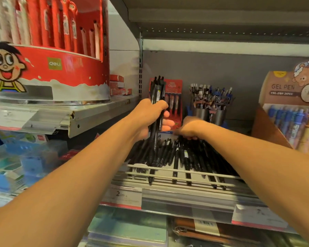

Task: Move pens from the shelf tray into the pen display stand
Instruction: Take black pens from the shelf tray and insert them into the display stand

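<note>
Left hand (151,116) is clamped around an upright bundle of slim black plastic click pens (157,97), fingers and thumb curled round the barrels, tops of the pens sticking up above the fist and the lower ends hanging down toward the shelf. Bundle is held above the left part of the pile, in front of a red carded pen pack (175,100) leaning on the grey back panel.

Right hand (189,128) reaches down onto the back of the loose pile of black pens (184,155), knuckles up, fingers bent down among the pens. Hand is motion-blurred and the fingertips are hidden, so cannot tell whether it actually pinches a pen or only touches them.

The pile lies in the shallow shelf tray behind a white wire front rail (177,171) (several pen tips poke out through the rail bars). Pens mostly point toward the camera, overlapping each other.

Round red cardboard pen display stand (61,65) with a cartoon face and "deli" logo sits on the higher shelf at upper left, well apart from both hands; red pens stand in its slots.

Behind the right hand: two dark cups packed with patterned pens (210,102). Far right: brown "GEL PEN" box (289,90) with blue and tan pens. Price labels (121,195) on the shelf edge.
</note>
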A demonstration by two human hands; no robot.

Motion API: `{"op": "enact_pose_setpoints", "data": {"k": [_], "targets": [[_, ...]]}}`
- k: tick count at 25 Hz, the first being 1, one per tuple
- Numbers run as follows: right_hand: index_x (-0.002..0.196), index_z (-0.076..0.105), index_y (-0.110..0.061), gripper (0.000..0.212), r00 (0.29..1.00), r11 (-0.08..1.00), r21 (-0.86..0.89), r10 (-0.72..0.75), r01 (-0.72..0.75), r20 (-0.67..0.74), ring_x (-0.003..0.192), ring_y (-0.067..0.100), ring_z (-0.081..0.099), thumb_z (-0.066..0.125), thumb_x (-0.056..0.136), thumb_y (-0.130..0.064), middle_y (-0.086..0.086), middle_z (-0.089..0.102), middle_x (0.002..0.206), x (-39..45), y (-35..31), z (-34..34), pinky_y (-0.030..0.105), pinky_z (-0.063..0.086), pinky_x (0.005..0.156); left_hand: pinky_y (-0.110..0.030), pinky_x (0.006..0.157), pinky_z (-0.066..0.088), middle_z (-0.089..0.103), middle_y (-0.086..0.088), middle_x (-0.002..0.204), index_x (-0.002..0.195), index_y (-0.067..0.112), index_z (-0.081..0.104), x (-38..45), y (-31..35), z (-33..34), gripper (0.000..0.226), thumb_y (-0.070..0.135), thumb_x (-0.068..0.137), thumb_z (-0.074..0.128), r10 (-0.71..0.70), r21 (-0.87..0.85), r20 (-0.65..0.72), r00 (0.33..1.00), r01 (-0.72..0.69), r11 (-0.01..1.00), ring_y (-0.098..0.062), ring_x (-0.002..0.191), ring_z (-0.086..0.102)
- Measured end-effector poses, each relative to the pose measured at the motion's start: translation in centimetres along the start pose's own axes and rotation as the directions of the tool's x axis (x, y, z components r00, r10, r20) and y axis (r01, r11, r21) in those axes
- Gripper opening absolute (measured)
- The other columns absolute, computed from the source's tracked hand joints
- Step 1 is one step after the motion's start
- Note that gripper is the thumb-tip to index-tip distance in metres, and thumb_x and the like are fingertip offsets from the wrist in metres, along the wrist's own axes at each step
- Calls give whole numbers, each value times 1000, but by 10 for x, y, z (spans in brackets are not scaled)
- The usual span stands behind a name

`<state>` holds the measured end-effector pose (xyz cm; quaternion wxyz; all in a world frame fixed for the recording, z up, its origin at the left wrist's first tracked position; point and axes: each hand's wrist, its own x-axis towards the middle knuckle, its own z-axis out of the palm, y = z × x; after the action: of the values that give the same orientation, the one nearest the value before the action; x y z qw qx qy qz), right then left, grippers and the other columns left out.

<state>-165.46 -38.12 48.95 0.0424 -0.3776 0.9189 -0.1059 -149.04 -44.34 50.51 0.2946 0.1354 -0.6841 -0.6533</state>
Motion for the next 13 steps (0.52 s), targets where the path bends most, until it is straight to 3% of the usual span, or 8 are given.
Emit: {"op": "enact_pose_setpoints", "data": {"k": [3,6,8,10,13], "targets": [[76,62,-13,35,999,987,-160,39,-33,37,50,17,52,66,92,-43,3,60,64,9,-9,0,23,39,45,-22,43,35,47,-2,62,98,9,50,6,-3,-8,3,10,101,52,8,-4,-27,1000,-8,1000,-12,45,41],[82,59,-12,22,988,990,-98,113,-103,102,51,18,46,58,98,-28,5,54,67,10,-14,-1,23,37,46,-21,41,33,46,-1,60,85,10,54,13,-10,-11,14,12,98,61,-2,39,-82,997,5,999,-10,44,38],[78,53,-13,27,976,974,128,172,-189,131,44,14,37,52,102,-26,2,47,60,0,-13,-12,23,31,43,-20,39,33,47,-2,60,79,9,55,18,-13,-10,20,12,96,65,-25,40,-89,996,28,999,-9,44,38],[75,50,-13,33,980,895,405,143,-189,140,34,8,31,51,104,-29,-2,43,49,-19,-9,-27,18,25,36,-18,37,33,48,-3,63,85,6,55,23,-13,-5,19,16,95,68,-36,13,-94,995,38,999,-9,44,39],[82,53,-12,28,998,765,640,-63,66,-27,34,8,37,53,104,-29,0,49,50,-57,-7,-40,19,30,35,-19,37,36,52,-4,71,107,5,56,32,-12,5,38,31,89,76,-68,-89,-100,993,59,994,-9,47,41]]}}
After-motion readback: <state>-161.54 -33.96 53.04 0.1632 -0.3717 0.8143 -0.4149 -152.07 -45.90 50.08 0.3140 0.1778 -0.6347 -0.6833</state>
